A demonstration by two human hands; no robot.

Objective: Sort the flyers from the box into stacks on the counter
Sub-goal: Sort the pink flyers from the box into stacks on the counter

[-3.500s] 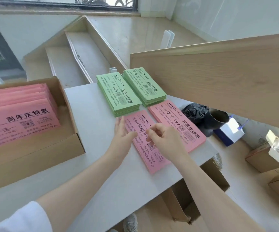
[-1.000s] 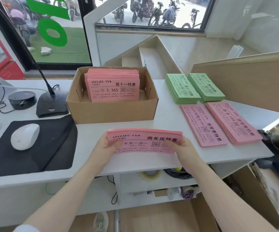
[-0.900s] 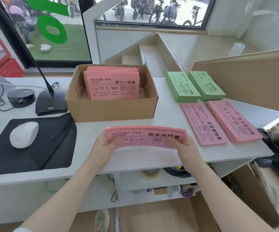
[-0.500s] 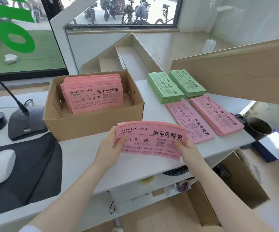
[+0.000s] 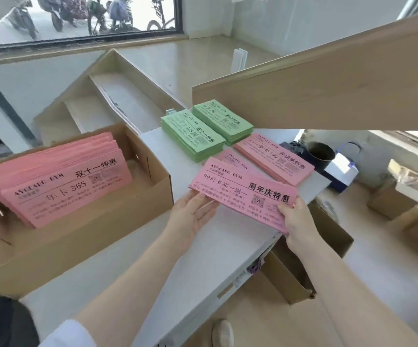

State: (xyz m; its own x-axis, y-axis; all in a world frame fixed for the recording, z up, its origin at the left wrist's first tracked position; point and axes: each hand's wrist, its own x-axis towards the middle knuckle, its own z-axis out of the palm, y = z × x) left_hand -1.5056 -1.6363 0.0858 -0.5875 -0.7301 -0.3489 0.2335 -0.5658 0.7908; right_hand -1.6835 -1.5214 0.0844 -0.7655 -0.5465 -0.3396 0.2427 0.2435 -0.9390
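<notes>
over the counter [image 5: 178, 259], pink bundle [image 5: 245, 194] now carried right, right hand [image 5: 297, 221] gripping, left hand [image 5: 190, 216] flat beneath

The pink flyers [image 5: 243, 194] and green flyers [image 5: 193, 136] are thin matt paper. The box [image 5: 82, 236] is brown cardboard (plain and dull). The worktop [image 5: 198, 266] looks smooth and white. The slanted board [image 5: 328, 86] is pale wood, matt.
</notes>
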